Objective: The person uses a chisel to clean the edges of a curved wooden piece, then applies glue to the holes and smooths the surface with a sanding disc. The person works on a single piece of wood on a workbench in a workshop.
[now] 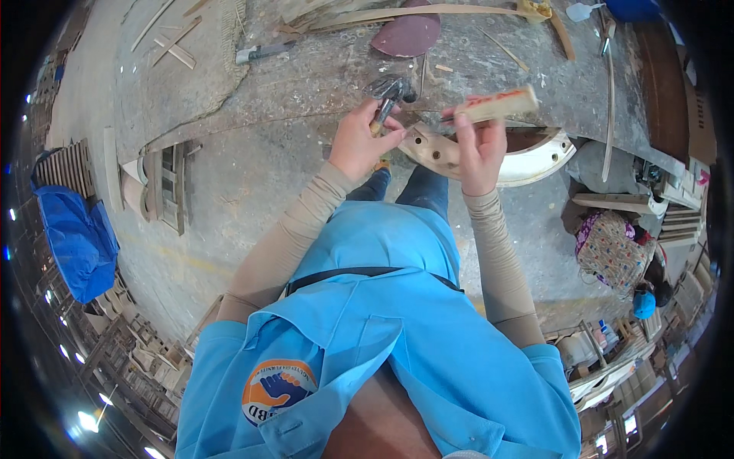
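Observation:
My left hand [358, 141] is closed round the handle of a hammer [392, 89], whose dark head points away from me over the workbench edge. In my right hand [480, 153] is a pale, wood-coloured block [501, 105] with red marks on one side, gripped near its left end. A small dark tip shows by those fingers, and I cannot make out what it is. Below and behind my right hand lies a curved, cream-coloured furniture part [527, 168] with several round dark holes, its far side at the bench edge.
The worn workbench [306, 84] carries a dark red rounded sheet [407, 32], a brush-like tool with a dark handle [264, 51], a white squeeze bottle [582, 11] and wood strips. A blue tarp [76, 241] hangs at the left. Another person [615, 249] is low down at the right.

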`<control>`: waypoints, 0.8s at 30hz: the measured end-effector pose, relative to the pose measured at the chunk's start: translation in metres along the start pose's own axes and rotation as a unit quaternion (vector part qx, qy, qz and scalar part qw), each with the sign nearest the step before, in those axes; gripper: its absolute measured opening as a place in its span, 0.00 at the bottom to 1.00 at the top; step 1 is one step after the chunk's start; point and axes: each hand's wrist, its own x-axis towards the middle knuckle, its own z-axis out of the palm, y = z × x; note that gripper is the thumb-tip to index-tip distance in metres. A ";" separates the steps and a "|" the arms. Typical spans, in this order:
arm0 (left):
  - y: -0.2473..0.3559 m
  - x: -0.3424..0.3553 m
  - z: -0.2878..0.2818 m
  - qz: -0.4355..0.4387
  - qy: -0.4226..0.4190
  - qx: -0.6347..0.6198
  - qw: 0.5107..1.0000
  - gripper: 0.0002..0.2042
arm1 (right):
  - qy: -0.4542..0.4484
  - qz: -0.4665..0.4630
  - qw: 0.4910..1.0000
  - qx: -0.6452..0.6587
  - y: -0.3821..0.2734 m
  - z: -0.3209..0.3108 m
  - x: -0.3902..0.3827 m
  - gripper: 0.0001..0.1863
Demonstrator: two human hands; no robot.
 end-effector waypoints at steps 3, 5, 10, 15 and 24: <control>-0.003 -0.001 0.000 0.000 0.006 -0.006 1.000 0.18 | -0.069 0.021 0.993 -0.098 -0.006 0.003 0.001 0.16; -0.004 -0.002 0.000 -0.002 0.005 -0.016 1.000 0.17 | -0.090 0.014 0.989 -0.121 -0.006 0.004 0.001 0.17; -0.006 -0.003 0.000 0.000 -0.004 -0.040 0.999 0.16 | -0.139 -0.006 0.971 -0.194 -0.005 0.001 0.004 0.18; -0.007 -0.003 -0.002 0.009 -0.017 -0.029 0.999 0.16 | -0.148 -0.011 0.967 -0.205 -0.008 0.002 0.004 0.18; -0.009 -0.002 0.002 0.019 0.013 -0.066 0.998 0.13 | -0.168 -0.025 0.955 -0.242 -0.011 0.006 0.006 0.17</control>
